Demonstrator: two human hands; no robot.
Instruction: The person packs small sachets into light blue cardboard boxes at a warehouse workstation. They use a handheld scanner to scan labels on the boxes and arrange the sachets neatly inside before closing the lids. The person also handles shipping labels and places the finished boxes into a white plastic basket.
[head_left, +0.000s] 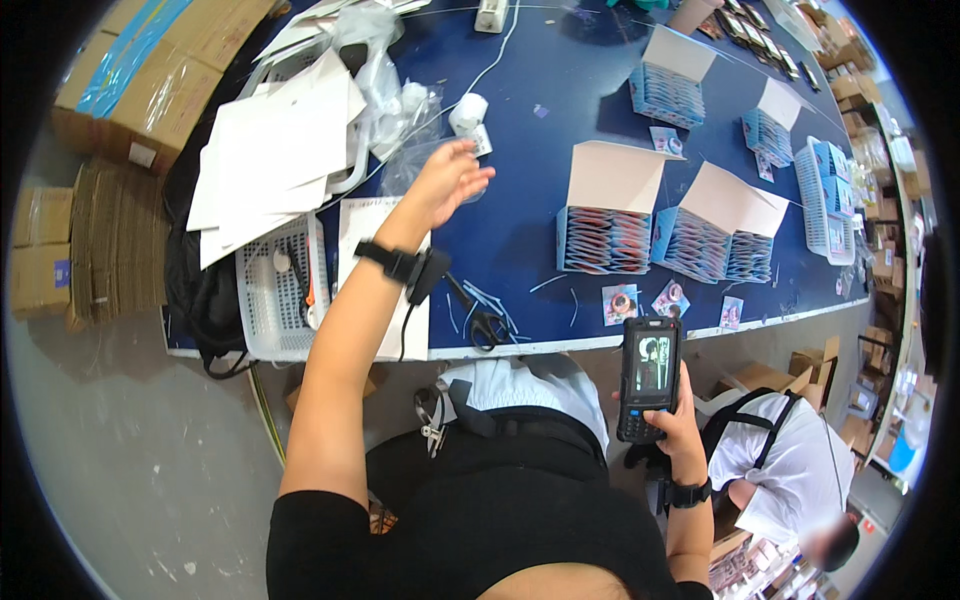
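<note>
Black handheld terminal (648, 375), its screen lit, is located at the near edge of the blue bench (520, 220), with a keypad below the screen. The right hand's (683, 425) grip is closed around it, thumb on the keys. From where I stand, the left hand (447, 188) reaches over the bench, its grip slack, fingers apart and holding nothing visible; nearest to it is a small white rounded item (468, 114).

Near the terminal, small printed cards (620, 304) lie flat along the bench edge. Behind these stand open cartons (605, 242) packed with rows of packets, lids raised. Black scissors (488, 327) lie among thin strips toward the left. Further left: a white perforated basket (262, 330) and stacked white sheets (275, 145). To the right, a co-worker in a white shirt (785, 440) bends forward.
</note>
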